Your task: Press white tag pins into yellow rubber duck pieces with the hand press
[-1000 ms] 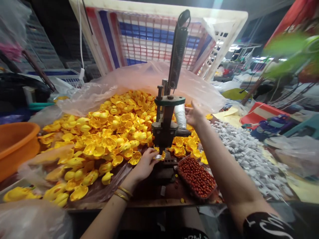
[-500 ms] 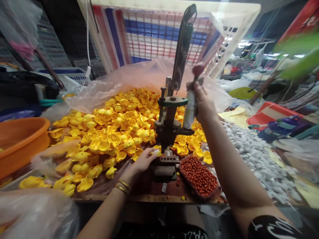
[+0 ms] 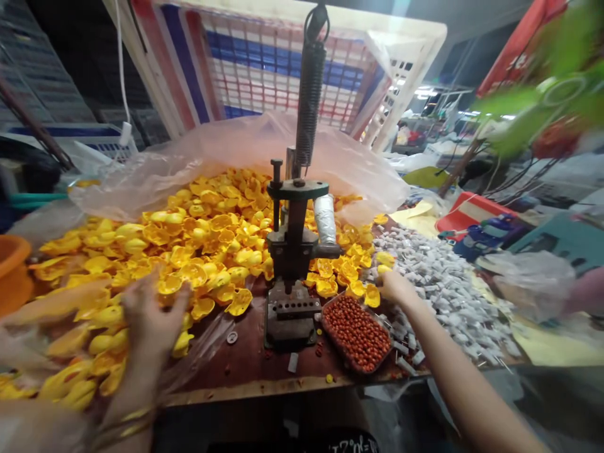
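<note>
A hand press (image 3: 292, 251) with a tall spring (image 3: 309, 88) and a taped lever (image 3: 324, 217) stands at the middle of the bench. My left hand (image 3: 151, 314), blurred, hovers with fingers spread over the pile of yellow duck halves (image 3: 189, 245) to the left of the press. My right hand (image 3: 395, 287) reaches right of the press, fingers bunched downward where the yellow pieces meet the heap of small white parts (image 3: 443, 283). What its fingers hold is hidden. A tray of red-brown beads (image 3: 358, 330) lies between the press and my right arm.
A clear plastic sheet (image 3: 245, 151) lies under and behind the ducks, backed by a tilted white crate (image 3: 283, 63). An orange basin (image 3: 12, 270) sits at far left. A red tray (image 3: 465, 217) and blue toy parts (image 3: 486, 236) sit at right. The bench's front edge (image 3: 283, 387) is close.
My left hand left the press base and swung left over the ducks. My right hand let go of the lever, which dropped back, and moved down to the white parts.
</note>
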`<state>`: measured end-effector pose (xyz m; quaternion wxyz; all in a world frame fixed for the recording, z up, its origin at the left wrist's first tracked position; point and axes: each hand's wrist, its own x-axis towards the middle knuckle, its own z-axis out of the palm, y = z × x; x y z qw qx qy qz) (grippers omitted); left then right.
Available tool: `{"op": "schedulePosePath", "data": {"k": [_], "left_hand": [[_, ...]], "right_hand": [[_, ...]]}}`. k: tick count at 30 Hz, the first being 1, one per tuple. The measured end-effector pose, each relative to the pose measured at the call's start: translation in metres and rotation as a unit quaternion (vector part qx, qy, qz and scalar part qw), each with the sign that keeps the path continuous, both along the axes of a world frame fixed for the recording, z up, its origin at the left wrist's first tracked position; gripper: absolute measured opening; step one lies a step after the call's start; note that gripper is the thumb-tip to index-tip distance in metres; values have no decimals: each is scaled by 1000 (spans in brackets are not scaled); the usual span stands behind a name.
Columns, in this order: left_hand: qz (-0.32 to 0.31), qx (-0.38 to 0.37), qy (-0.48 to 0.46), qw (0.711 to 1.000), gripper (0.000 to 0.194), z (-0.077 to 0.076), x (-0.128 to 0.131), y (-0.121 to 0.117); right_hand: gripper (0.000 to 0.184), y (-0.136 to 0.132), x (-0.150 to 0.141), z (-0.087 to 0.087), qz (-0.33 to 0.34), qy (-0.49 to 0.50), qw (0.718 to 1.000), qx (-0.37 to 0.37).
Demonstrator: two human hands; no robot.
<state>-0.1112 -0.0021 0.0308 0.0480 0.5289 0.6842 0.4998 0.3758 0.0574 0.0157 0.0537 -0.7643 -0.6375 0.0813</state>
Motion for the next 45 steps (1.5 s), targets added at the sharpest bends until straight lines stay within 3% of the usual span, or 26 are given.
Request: {"op": "schedulePosePath", "data": {"k": [3,6,9,11,14,16,19,22,24,25,27,29,31,35,39,42,45], "left_hand": [[39,-5,105,994,33,-4,2,7],[78,76,179,978,21,-2,1,2],[90,146,184,968,21,12,2,-12],[65,149,140,977,27,20,11,-22],[-49,72,7,996,32,19,43,-35],[-163,-7,-77,984,31,9,71,-42],[-281,-85,-168,941,30,-10,106,-52],[-335,-114,-212,911,48,-21,123,-61],[-361,-122,-219,898,59,-21,124,-64],[-375,-125,-221,892,61,-19,123,-64],[-397,-134,-217,882,62,-12,118,-64],[-412,-143,-194,879,61,-4,113,-63],[-425,-148,-158,879,62,5,109,-62],[-446,-168,-90,875,67,16,110,-61],[-464,-161,-51,869,66,16,113,-60],[-470,-158,-63,866,63,19,111,-58],[-468,-198,-186,841,60,25,106,-56]], "right_hand": [[14,-10,-4,-17,-1,-10,1000,-15],[17,-21,4,-19,4,-11,1000,0],[13,-30,16,-14,7,33,998,49],[9,-35,16,-8,-9,133,985,111],[21,-43,-4,3,-36,340,924,172],[29,-49,-33,12,-30,476,864,161],[34,-65,-88,22,7,637,766,80],[42,-83,-139,26,44,733,677,-37],[34,-94,-162,24,64,755,648,-81],[27,-98,-170,22,79,747,655,-80],[16,-104,-178,18,136,688,712,-28],[10,-107,-179,12,236,573,781,79],[17,-108,-176,7,337,434,814,189],[16,-112,-175,3,419,202,833,300],[9,-118,-185,6,458,57,843,277],[8,-121,-191,3,440,79,858,254],[20,-122,-191,0,397,212,853,264]]}}
